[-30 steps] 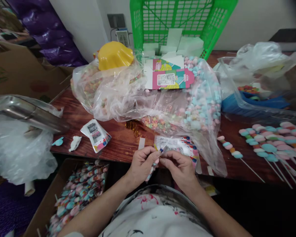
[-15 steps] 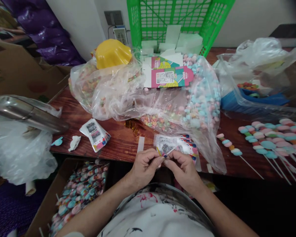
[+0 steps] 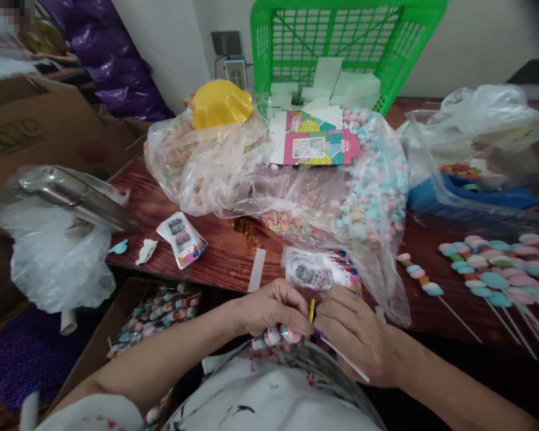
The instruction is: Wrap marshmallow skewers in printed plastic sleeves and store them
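My left hand (image 3: 278, 310) is closed around a marshmallow skewer (image 3: 275, 337), whose pink, white and blue pieces show below the fingers. Its white stick (image 3: 348, 361) slants down to the right beneath my right hand (image 3: 362, 329). A short gold twist tie (image 3: 312, 310) stands up between both hands, with the right fingers pinched at it; their exact grip is partly hidden. Just beyond the hands lie printed clear bags (image 3: 308, 269) at the table edge. A white strip (image 3: 257, 270) is left of them, and a bundle of gold ties (image 3: 245, 229) lies farther back.
Large clear bags of candy (image 3: 372, 188) cover the table's middle, under flat printed boxes (image 3: 314, 146). A green basket (image 3: 348, 42) stands behind. Marshmallow skewers (image 3: 498, 269) lie at right. At left are a steel flask (image 3: 85, 200), a printed card stack (image 3: 180, 239) and a box of skewers (image 3: 161, 317) below.
Both hands have come down and closer to my body, and the right has turned over the stick. Marshmallow pieces now show under the left hand. The view has shifted slightly left.
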The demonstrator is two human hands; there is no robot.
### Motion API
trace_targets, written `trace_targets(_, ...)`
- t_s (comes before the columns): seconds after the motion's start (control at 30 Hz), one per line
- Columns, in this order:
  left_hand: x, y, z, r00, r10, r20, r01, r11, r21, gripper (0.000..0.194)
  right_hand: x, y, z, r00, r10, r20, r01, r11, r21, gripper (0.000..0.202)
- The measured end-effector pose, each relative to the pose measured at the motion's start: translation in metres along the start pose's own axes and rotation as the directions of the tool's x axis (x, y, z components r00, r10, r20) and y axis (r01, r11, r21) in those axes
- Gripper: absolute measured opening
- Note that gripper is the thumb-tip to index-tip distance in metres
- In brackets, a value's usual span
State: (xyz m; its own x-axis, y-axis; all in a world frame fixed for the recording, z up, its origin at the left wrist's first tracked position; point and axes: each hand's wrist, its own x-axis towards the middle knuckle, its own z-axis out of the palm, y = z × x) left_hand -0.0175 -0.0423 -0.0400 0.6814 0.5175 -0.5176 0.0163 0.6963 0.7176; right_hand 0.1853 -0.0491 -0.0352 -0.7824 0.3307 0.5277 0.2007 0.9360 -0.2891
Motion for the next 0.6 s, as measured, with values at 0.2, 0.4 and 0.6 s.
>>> trace_targets(0.2, -0.001, 0.010, 0.002, 0.975, -0.166, 0.149, 0.157, 0.985, 0.068, 0.025, -0.012, -0.003, 0.000, 0.983, -0.149, -0.104, 0.150, 0.989, -0.001, 0.028)
trace_targets(0.4, 0.002, 0.015, 0.001, 0.939, -0.251, 0.234, 0.206, 0.958, 0.201, 0.030, -0.010, -0.006, -0.008, 0.976, -0.195, -0.101, 0.198, 0.980, 0.018, 0.025)
trace_targets(0.6, 0.003, 0.022, 0.004, 0.931, -0.259, 0.257, 0.183, 0.941, 0.285, 0.031, -0.013, -0.010, -0.003, 0.982, -0.180, -0.056, 0.178, 0.983, -0.043, 0.023)
